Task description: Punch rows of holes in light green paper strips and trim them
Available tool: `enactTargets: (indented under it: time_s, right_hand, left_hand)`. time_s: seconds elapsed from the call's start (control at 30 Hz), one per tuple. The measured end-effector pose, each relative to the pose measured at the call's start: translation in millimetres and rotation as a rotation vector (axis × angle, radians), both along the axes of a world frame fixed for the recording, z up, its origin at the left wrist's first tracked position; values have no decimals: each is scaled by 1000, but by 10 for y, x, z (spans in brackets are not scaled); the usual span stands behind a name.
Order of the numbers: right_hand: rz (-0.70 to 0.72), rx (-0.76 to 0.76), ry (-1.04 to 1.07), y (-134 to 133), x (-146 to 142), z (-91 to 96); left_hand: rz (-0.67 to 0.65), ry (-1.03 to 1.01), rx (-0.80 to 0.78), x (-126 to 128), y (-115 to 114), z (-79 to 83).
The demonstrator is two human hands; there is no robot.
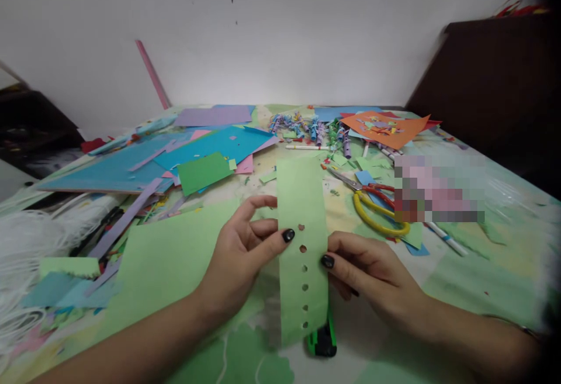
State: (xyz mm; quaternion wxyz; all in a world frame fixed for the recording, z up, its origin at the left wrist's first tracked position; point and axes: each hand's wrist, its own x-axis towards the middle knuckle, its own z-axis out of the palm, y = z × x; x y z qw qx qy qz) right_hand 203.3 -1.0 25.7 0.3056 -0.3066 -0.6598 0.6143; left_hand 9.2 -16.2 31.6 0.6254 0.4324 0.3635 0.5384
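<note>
A light green paper strip is held up in front of me, with a row of several small holes down its lower part. My left hand pinches its left edge, thumb in front near the top hole and fingers partly behind. On the right edge, my right hand grips with the thumb in front and the other fingers behind. Under the strip's lower end lies a green and black cutter, partly hidden. Scissors with yellow and red handles lie on the table beyond my right hand.
A large light green sheet lies at left. Behind are blue sheets, a green piece and an orange sheet bearing scraps. White cord piles up far left. Small rolled paper pieces and a marker lie about.
</note>
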Motion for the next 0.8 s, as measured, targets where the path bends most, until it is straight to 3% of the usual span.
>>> enactTargets:
  time_s: [0.17,0.37,0.43,0.5,0.6,0.67,0.8]
  right_hand:
    - [150,-242,108,18,5,15]
    - [239,-258,-4,58,27,9]
    - [161,-147,-82,121,70,32]
    - [-42,82,-206,238,163,72]
    - [-459,580,-608,489,392,132]
    - [-583,781,-1031,658,564,134]
    - [-539,765,-1172,887,805,9]
  left_hand:
    - [-252,-227,-153,-25,5,36]
    - [-350,-278,-111,-46,10,-9]
    - [-329,-257,-80,-55,23,-20]
    - [-289,-221,-42,-67,38,-21]
    - [-228,-181,9,-82,52,-14]
    - [-187,-169,20,-85,57,-11]
    - [-141,-128,-4,-79,58,-5]
